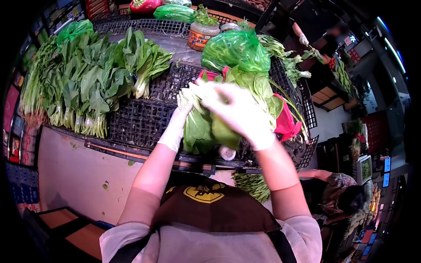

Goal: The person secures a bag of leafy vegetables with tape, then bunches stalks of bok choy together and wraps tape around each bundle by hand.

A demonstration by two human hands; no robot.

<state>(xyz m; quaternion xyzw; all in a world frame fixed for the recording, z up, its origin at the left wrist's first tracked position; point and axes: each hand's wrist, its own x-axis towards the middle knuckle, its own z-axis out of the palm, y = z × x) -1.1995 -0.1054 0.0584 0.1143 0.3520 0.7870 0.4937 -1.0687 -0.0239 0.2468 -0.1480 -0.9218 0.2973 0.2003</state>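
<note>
A bunch of leafy greens (198,131) hangs leaves-down over the black crate, its pale stems pointing up and away from me. My left hand (177,125), in a white glove, is wrapped round the bunch at the stem end. My right hand (239,111), also gloved, is over the stems and leaves just to the right. It is smeared by motion, so its grip is unclear. More loose greens (254,85) lie beyond my right hand, partly on a red bag (287,120). A roll of tape (227,152) rests at the near edge below my hands.
Bundled greens (90,83) line the left side of the black crate display (140,120). A green plastic bag (237,50) and a plastic jar (203,36) stand at the back. More greens (252,186) lie below the edge. At right, another person (337,193) bends over.
</note>
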